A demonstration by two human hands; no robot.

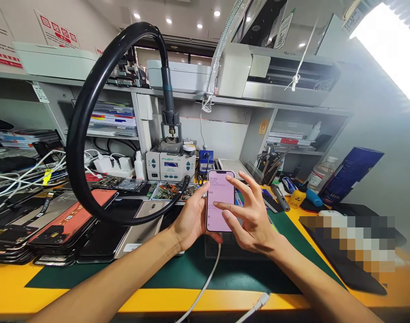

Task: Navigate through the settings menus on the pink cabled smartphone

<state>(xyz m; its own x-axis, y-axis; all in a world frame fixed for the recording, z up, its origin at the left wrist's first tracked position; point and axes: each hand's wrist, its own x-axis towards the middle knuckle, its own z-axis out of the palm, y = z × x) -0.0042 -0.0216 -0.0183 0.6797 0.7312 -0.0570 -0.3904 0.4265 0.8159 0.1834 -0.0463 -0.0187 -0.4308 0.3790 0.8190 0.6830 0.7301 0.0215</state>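
Note:
A smartphone (220,215) with a lit pinkish screen and lines of text is held upright over the bench. My left hand (193,213) is closed round its left side and lower edge, thumb along the frame. My right hand (250,215) hovers at the screen with fingers spread, the index fingertip at or very near the glass; whether it touches I cannot tell. From the phone's bottom a white charging cable (209,273) runs down past the bench edge. Behind the phone lies a dark perforated pad (211,251) on a green mat (178,276).
Stacked phones and phone parts (73,220) crowd the left. A black hose (87,103) loops above them to a hot-air station (171,163). Circuit boards fill a tray (154,193). Bottles and tools, including a yellow bottle (297,197), stand right. Another cable end (263,299) lies in front.

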